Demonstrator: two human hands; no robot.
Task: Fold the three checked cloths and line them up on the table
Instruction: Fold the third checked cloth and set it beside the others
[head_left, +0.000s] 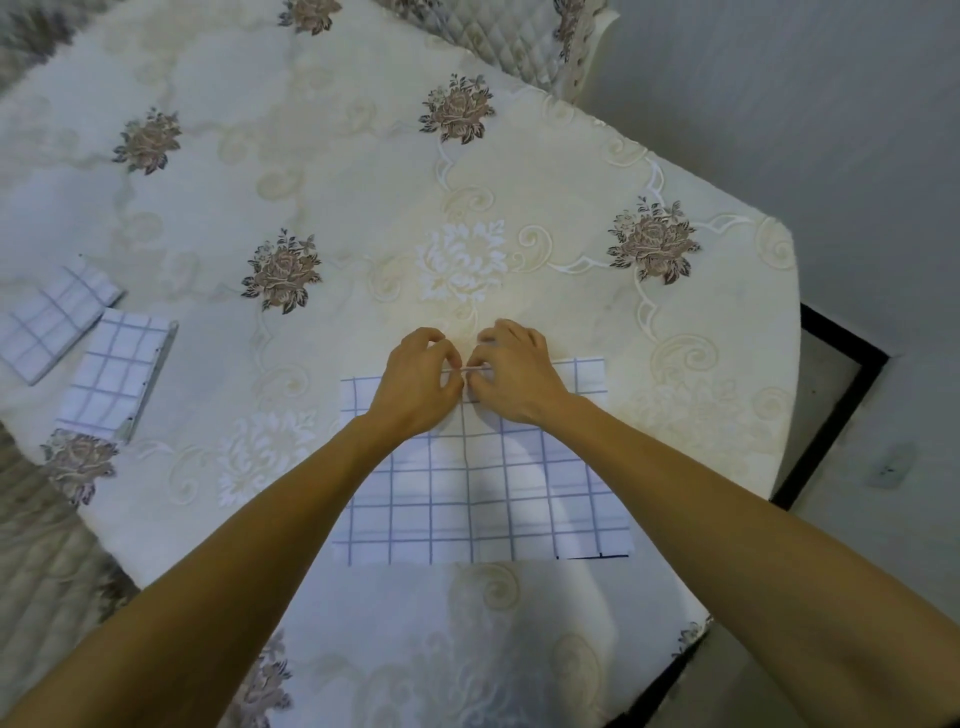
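Note:
A white cloth with blue checks (483, 493) lies flat and spread out on the table in front of me. My left hand (415, 384) and my right hand (514, 374) meet at the middle of its far edge, fingertips pinching that edge side by side. Two more checked cloths lie folded at the left: one (117, 371) a neat rectangle, the other (54, 317) just beyond it, near the table's left edge. They sit close together, almost touching at a corner.
The table (363, 182) wears a cream cloth with brown rose prints. A quilted chair back (524, 47) stands at the far side. The table's right edge (779, 415) drops to a grey floor with a dark frame.

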